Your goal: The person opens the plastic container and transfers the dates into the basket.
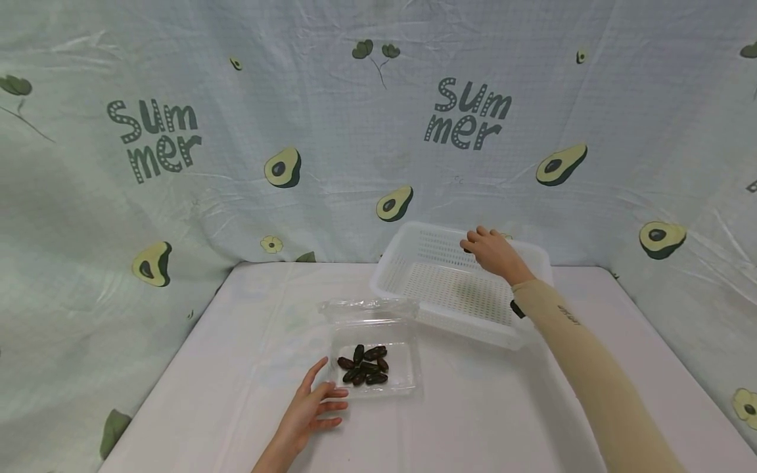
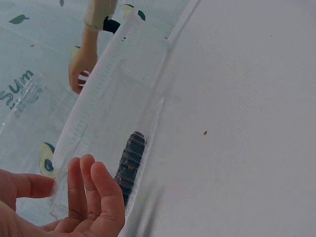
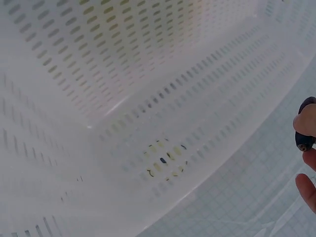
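Over the far side of a white perforated basket (image 1: 514, 335), my right hand (image 1: 495, 255) pinches a dark date (image 3: 301, 142) between thumb and fingers. The basket floor and walls fill most of the right wrist view. My left hand (image 1: 312, 408) is at the front left corner of a clear plastic box (image 1: 404, 355), thumb and fingers spread loosely around that corner. Whether the fingers touch the box, I cannot tell. Several dark brown dates (image 1: 369, 368) lie on the box's bottom, and its clear lid (image 1: 369, 309) is folded back toward the basket.
The white table (image 1: 473, 407) bears the box and basket. Behind it hangs a curtain (image 1: 331, 118) printed with avocados and lettering, which also encloses both sides. A small brown crumb (image 2: 205, 132) lies on the table in the left wrist view.
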`<move>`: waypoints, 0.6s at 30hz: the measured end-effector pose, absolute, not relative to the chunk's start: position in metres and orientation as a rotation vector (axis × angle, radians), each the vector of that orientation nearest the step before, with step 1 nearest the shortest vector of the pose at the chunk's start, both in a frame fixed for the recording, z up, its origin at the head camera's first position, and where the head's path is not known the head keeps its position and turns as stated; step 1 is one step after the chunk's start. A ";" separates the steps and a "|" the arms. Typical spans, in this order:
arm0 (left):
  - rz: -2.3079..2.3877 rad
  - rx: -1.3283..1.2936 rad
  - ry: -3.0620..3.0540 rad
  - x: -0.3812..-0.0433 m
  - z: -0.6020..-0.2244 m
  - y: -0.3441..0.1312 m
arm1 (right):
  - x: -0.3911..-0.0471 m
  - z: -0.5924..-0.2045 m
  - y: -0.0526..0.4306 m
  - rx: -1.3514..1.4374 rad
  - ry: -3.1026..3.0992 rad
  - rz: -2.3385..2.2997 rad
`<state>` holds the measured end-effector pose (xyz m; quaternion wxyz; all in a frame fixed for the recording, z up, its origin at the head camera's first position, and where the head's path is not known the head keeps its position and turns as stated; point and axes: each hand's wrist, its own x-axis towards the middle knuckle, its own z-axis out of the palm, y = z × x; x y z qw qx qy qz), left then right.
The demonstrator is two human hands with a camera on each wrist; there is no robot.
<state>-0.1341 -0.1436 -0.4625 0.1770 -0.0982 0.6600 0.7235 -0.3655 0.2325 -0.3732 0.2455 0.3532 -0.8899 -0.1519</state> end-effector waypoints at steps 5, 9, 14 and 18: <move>2.050 -0.286 1.871 -0.135 -0.463 -0.143 | -0.372 -0.379 0.233 0.937 -2.483 -0.431; 2.049 -0.291 1.873 -0.134 -0.464 -0.143 | -0.374 -0.383 0.234 0.911 -2.520 -0.461; 2.045 -0.294 1.873 -0.134 -0.464 -0.143 | -0.375 -0.386 0.234 0.905 -2.527 -0.464; 2.044 -0.294 1.877 -0.134 -0.463 -0.143 | -0.376 -0.386 0.234 0.907 -2.507 -0.482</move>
